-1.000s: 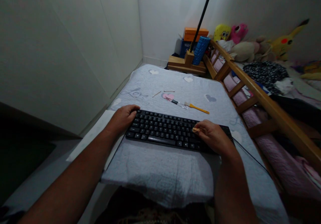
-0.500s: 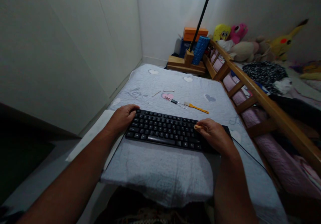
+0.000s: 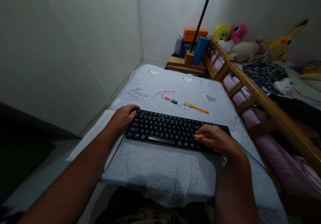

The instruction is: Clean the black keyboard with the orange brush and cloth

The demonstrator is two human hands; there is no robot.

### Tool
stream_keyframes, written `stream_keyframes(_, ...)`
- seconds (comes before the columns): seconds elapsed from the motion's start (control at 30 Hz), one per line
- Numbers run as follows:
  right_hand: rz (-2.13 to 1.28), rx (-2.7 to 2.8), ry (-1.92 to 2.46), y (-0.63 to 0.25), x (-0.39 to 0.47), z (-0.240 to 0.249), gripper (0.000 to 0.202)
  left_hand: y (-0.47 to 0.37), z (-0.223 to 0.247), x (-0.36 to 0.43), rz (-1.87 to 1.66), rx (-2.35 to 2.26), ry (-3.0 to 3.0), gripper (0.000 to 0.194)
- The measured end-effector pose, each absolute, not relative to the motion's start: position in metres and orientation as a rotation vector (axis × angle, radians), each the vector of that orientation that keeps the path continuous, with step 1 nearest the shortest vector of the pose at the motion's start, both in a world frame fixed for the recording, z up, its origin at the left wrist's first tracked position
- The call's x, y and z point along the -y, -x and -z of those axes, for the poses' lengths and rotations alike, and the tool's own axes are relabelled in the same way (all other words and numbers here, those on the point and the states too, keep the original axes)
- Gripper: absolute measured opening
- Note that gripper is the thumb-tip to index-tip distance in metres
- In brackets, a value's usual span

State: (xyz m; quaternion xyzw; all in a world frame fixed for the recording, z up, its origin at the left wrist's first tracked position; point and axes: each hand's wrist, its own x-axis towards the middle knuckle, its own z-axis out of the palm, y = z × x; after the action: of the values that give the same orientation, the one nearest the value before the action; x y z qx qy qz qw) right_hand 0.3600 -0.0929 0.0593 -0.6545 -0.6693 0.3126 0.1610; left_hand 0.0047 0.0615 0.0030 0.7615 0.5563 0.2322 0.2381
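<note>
Work on the keyboard [image 3: 160, 127], near the surface's [image 3: 160, 163] front edge, looked unfinished: the right hand's [image 3: 217, 137] grip pinched a tan wad [image 3: 199, 137] against it while the left hand [image 3: 122, 117] clasped its left end.

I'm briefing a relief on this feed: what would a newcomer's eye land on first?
Probably the black keyboard, lying on the pale cover, with the left hand at its left end and the right hand over its right part, pinching a small orange piece. Then, perhaps, the brush beyond the keyboard, its handle yellow, and the yellow plush toy at the upper right.
</note>
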Motion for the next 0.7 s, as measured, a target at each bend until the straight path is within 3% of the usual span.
stream_keyframes(0.3, -0.816, 1.819, 1.86, -0.361, 0.09, -0.053, 0.022, -0.005, -0.001, -0.062, -0.633, -1.52, -2.082, 0.046)
stream_keyframes(0.7, -0.673, 2.033, 1.784, -0.338, 0.081, -0.051, 0.014, -0.005, -0.006, -0.06, -0.644, -1.498, -2.104, 0.046)
